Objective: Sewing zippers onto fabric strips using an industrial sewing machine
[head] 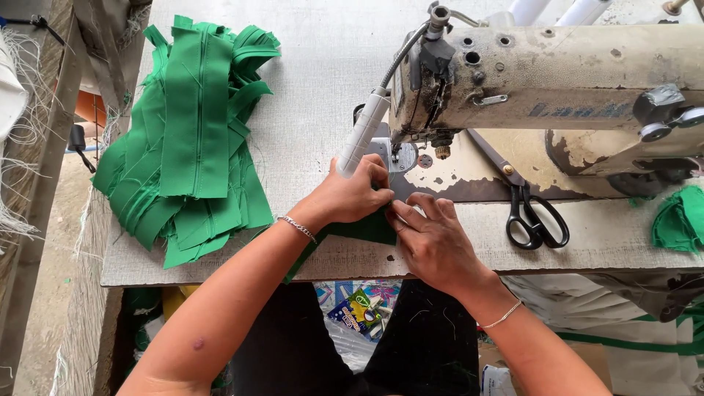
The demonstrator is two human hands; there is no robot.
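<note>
A narrow piece of green fabric (364, 229) lies on the table in front of an old cream sewing machine (557, 81). My left hand (356, 194) presses down on its upper edge, fingers curled, just below the needle area (400, 155). My right hand (433, 238) pinches the same piece at its right end, fingertips meeting those of the left hand. The strip trails off the table's front edge toward my lap. Each wrist wears a thin bracelet.
A pile of sewn green strips (192, 139) covers the table's left part. Black-handled scissors (529, 209) lie right of my hands on the machine bed. More green cloth (678, 218) sits at the far right. A white lamp tube (363, 132) leans by the needle.
</note>
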